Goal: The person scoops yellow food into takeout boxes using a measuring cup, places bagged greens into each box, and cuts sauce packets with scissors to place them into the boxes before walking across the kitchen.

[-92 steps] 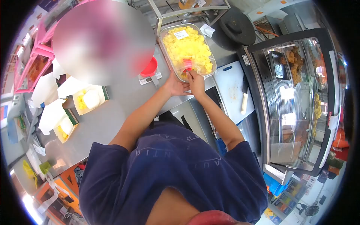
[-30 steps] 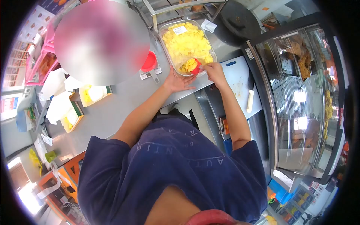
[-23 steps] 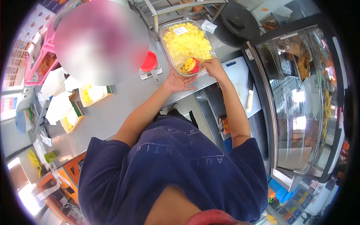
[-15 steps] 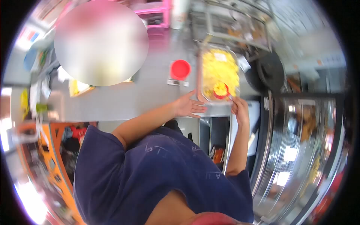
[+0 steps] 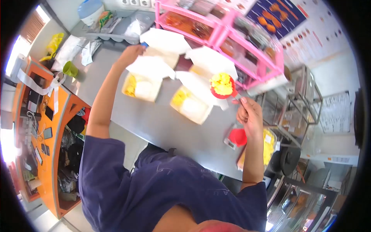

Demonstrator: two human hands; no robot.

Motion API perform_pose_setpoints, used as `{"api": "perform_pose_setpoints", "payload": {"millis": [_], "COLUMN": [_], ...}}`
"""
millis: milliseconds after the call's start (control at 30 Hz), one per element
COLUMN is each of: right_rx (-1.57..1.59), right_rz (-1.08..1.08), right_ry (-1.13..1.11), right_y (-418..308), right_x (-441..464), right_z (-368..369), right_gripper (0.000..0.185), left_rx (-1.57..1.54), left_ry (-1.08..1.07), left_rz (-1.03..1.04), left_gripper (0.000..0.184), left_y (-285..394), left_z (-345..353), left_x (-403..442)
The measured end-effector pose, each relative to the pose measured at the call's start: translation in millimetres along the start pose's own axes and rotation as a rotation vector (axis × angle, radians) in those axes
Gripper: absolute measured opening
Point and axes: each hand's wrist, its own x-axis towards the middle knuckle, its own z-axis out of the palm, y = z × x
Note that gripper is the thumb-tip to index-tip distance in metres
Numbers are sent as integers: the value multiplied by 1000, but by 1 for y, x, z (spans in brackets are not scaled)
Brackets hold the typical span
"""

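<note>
My right hand (image 5: 250, 115) grips the handle of a red scoop (image 5: 234, 91) heaped with yellow food pieces (image 5: 222, 84), like scrambled egg. The scoop is raised over the open paper food boxes. Below and left of it, a front box (image 5: 198, 115) contains yellow food and something white. Another front box (image 5: 150, 96), farther left, has similar contents. Behind them stand a back left box (image 5: 169, 58) and a back right box (image 5: 216, 62), lids up. My left hand (image 5: 133, 54) has curled fingers by the back left box, near a small blue thing; what they hold is hidden.
A red bowl (image 5: 237, 137) sits on a small scale at the counter's right. Behind my right forearm is a clear tub of yellow food (image 5: 268, 145). A pink rack (image 5: 251, 58) lines the back; a green cup (image 5: 70, 69) stands at left.
My view has swung left towards the boxes. My right hand has lifted the filled scoop out of the tub and carried it over the boxes. My left hand has reached out to the back left box.
</note>
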Motion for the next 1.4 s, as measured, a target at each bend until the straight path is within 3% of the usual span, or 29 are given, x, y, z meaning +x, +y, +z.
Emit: {"api": "perform_pose_setpoints", "payload": {"millis": [67,167,233,300,333,433,500,633,733,833,933,1033,1133,1267,1400], "right_rx": [-96,-193,-254,-314,-447,-822,-1042,-1404,-1575,-1570,-1346,-1203,-1173,-1275,-1267], "right_rz": [30,83,108,171,50,-277,-432,-449,-538,-553,-464,-253,-204,-295,-246], "right_ry": [-67,-151,-226,-276,-272,-298,-348,-499,-536,-464,-308,-246,-340,-336,-340], "right_y": [-5,2,16,46,67,111,124,155,167,173,159,134,138,167,149], "right_x": [55,140,192,240,260,304,314,321,323,324,317,306,303,326,338], "right_z": [43,105,137,157,165,192,212,229,230,228,237,258,268,260,262], "right_gripper": [29,28,27,28,28,25,20,7,7,14,13,19,22,21,22], "left_rx": [-238,-282,-279,-145,-78,155,105,-10,-208,-243,-299,-391,-451,-478,-458], "left_ry": [-318,-642,-844,-987,-1057,-1102,-1110,-1057,-1090,-1064,-1039,-1012,-1023,-1008,-1012], "left_rz": [-102,-96,-85,-205,-264,-391,-363,-210,-130,-109,-117,-155,-157,-194,-183], "left_gripper": [18,18,28,56,70,105,111,110,108,116,117,117,116,114,112], "left_y": [-5,-17,-40,-52,-56,-60,-83,-110,-125,-124,-122,-122,-121,-119,-123], "left_z": [-22,-41,-38,-36,-34,-37,-27,-6,9,7,3,2,4,2,4], "left_x": [0,6,20,37,43,53,56,50,44,42,39,34,34,32,34]}}
